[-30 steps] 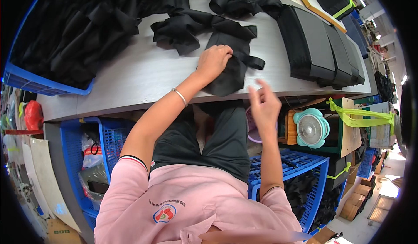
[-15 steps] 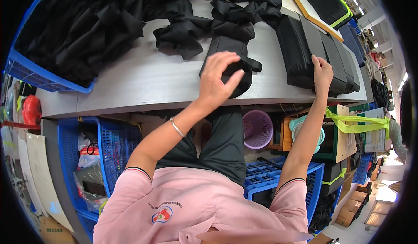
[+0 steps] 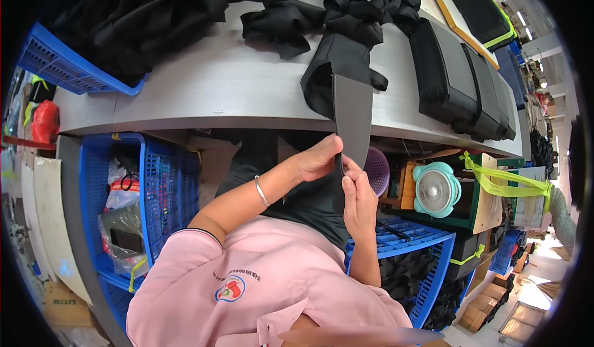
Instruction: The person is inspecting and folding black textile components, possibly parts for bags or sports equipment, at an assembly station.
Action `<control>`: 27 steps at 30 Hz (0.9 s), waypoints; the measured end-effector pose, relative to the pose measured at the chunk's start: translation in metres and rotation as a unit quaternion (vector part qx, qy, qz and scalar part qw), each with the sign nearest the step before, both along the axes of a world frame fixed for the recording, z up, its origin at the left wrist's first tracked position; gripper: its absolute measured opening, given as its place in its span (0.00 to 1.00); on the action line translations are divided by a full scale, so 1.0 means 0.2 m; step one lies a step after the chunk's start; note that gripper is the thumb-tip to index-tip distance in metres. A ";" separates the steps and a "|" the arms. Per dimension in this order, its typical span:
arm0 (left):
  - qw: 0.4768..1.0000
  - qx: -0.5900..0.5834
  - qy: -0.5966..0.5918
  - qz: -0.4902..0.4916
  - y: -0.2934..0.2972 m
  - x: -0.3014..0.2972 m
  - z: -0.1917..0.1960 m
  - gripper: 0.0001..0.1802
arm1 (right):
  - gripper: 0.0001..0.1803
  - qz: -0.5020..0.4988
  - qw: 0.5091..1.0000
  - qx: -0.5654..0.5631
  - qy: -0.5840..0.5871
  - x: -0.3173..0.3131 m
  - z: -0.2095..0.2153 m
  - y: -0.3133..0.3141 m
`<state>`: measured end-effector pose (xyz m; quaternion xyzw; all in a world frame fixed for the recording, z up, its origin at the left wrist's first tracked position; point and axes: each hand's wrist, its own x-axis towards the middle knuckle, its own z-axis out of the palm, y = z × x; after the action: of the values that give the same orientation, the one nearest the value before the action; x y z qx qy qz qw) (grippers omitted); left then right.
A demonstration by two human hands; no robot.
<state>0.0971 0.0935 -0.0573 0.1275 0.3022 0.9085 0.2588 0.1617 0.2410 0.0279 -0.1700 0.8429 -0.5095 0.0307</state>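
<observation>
A dark grey flat panel (image 3: 352, 115) sticks out of a black fabric sleeve (image 3: 328, 68) that lies at the near edge of the grey table (image 3: 204, 87). My left hand (image 3: 318, 158) and my right hand (image 3: 359, 198) both pinch the panel's lower end below the table edge, over my lap. A row of stacked dark panels (image 3: 461, 84) stands on the table to the right. Loose black fabric pieces (image 3: 346, 9) lie behind the sleeve.
A blue crate (image 3: 59, 68) heaped with black fabric sits at the table's left. Under the table are blue baskets (image 3: 148, 186), a purple cup (image 3: 376, 170), a small teal fan (image 3: 436, 189) and a blue crate (image 3: 427, 254) of black pieces.
Both hands left the tabletop and came down toward my lap. The right hand brought a grey panel from the right stack; its upper end now sits in the black sleeve.
</observation>
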 end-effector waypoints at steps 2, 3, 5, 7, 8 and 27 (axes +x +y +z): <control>0.997 0.074 -0.016 0.005 -0.03 0.02 0.00 0.55 | 0.07 -0.003 0.998 -0.055 -0.044 0.06 -0.02 0.01; 0.995 0.096 -0.017 -0.001 -0.04 0.03 0.01 0.58 | 0.07 -0.003 0.996 -0.072 -0.058 0.08 -0.02 0.03; 0.996 0.066 -0.028 0.046 -0.07 0.05 0.05 0.54 | 0.07 -0.042 0.992 -0.094 -0.074 0.09 -0.03 0.04; 0.990 0.091 -0.058 0.086 -0.09 0.06 0.10 0.43 | 0.05 -0.092 0.995 -0.006 0.031 0.09 -0.04 0.04; 0.992 0.055 -0.077 0.086 -0.09 0.07 0.12 0.40 | 0.05 -0.106 0.989 0.044 0.093 0.09 -0.05 0.04; 0.533 -0.622 0.280 0.500 -0.33 -0.26 0.14 0.17 | 0.27 -0.092 0.956 -0.172 -0.217 -0.05 -0.24 0.12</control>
<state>0.0449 0.0283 -0.0299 0.0102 0.8629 0.3900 -0.3213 0.1523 0.2649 -0.0191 0.0199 0.7273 -0.6723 0.1363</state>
